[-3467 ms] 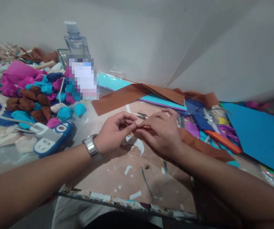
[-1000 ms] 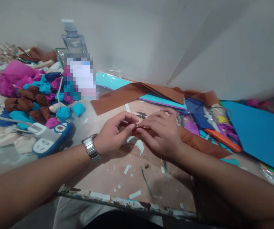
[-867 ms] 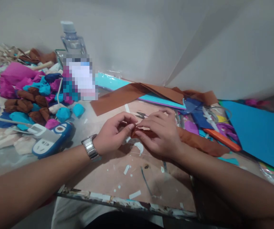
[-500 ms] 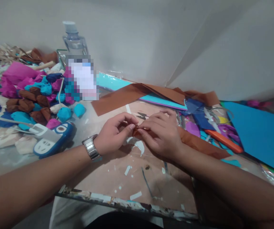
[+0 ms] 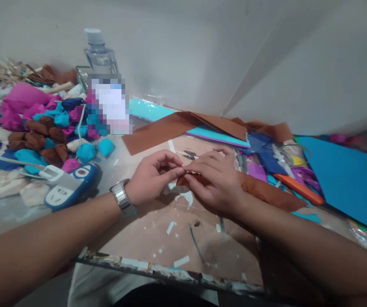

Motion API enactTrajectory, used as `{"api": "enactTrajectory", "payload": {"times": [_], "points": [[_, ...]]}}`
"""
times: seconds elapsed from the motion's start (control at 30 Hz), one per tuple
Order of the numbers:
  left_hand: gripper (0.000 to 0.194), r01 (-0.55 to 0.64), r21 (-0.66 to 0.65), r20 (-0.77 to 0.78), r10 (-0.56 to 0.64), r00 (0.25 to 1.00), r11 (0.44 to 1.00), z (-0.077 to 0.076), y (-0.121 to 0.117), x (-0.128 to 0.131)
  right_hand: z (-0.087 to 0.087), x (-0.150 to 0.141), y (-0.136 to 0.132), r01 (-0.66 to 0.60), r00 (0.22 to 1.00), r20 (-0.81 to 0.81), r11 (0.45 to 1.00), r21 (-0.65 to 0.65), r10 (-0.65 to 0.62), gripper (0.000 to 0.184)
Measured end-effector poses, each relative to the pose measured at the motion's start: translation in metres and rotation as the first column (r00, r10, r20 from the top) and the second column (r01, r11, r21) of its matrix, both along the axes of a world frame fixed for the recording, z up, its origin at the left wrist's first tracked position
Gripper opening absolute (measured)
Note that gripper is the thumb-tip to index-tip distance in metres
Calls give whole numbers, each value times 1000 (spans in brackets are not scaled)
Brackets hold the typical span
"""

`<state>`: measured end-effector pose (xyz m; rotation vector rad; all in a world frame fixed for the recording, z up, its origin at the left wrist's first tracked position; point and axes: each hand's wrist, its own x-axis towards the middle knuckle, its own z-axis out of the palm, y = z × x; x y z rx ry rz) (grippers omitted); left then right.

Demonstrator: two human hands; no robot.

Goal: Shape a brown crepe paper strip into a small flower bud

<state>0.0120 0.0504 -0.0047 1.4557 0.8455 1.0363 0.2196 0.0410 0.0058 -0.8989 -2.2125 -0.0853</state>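
Note:
My left hand (image 5: 153,177), with a metal watch (image 5: 121,197) on its wrist, pinches one end of a small brown paper piece (image 5: 183,179) over the middle of the table. My right hand (image 5: 217,179) meets it from the right, fingers curled and pinched on the same brown piece. The brown strip runs on under my right wrist as a longer crumpled length (image 5: 266,194). Most of the piece between the fingertips is hidden.
A heap of pink, blue and brown paper balls (image 5: 42,128) lies at the left beside a blue-white power strip (image 5: 70,187) and a clear bottle (image 5: 102,59). Brown sheets (image 5: 170,128), blue sheets (image 5: 346,179), small snips (image 5: 190,154) and an orange cutter (image 5: 300,188) lie behind and right.
Both hands stay pinched together on the brown piece, with only small finger shifts; the piece sits slightly lower between the fingertips.

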Motion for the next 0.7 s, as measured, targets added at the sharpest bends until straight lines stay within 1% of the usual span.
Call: {"api": "enactTrajectory", "payload": {"times": [0.1,0.2,0.27,0.33,0.57,0.7], "points": [[26,21,-14,7,-21,1000,1000,0,-1,0,-1,-1,1,3,1000,-16,1000,1,-2,7],[28,88,35,-43,-86,995,996,0,-2,1,-1,-1,3,16,998,-54,1000,-10,-17,2],[29,117,60,-88,-111,990,991,-1,-3,1,-1,0,4,32,997,-65,999,-22,-34,4],[29,117,74,-110,-109,988,990,-2,-3,1,-2,1,5,45,997,-64,999,-31,-47,6],[27,103,70,-90,-97,991,992,-4,-1,0,-3,2,6,64,996,-62,997,-35,-66,9],[23,92,79,-130,-81,988,993,-4,-1,0,-2,1,6,78,996,-49,996,-45,-81,12]]}}
